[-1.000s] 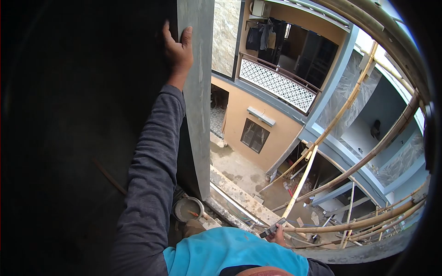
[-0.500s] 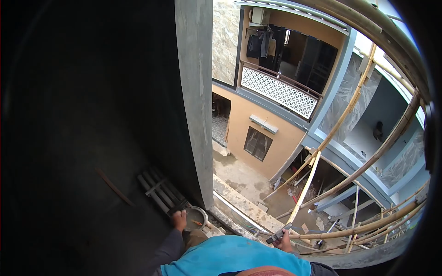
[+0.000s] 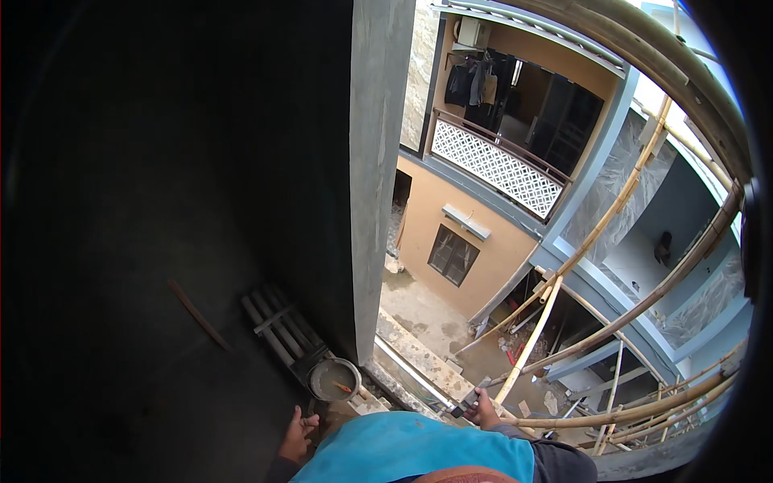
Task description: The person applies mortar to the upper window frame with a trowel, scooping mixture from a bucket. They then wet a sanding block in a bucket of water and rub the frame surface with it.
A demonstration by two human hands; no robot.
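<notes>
My left hand (image 3: 299,433) is low at the left, beside my blue shirt, with nothing in it and its fingers apart. Just beyond it stands a round bucket (image 3: 359,381) with greyish contents; a small orange object (image 3: 344,388) shows inside. My right hand (image 3: 484,410) is by the ledge at the opening, its fingers closed around a dark grey, flat-looking tool (image 3: 462,407). That tool is partly covered by the fingers, and its exact kind is unclear.
A grey concrete pillar (image 3: 377,161) edges the opening. Bamboo scaffold poles (image 3: 529,342) cross on the right, above a drop to the ground. Wooden slats (image 3: 278,328) and a thin reddish-brown strip (image 3: 197,315) lie in the dark area at left.
My left hand has come off the bucket's rim and drawn back toward me, fingers opening. My right hand has shifted left with the grey tool, which has turned. The view has swung slightly left.
</notes>
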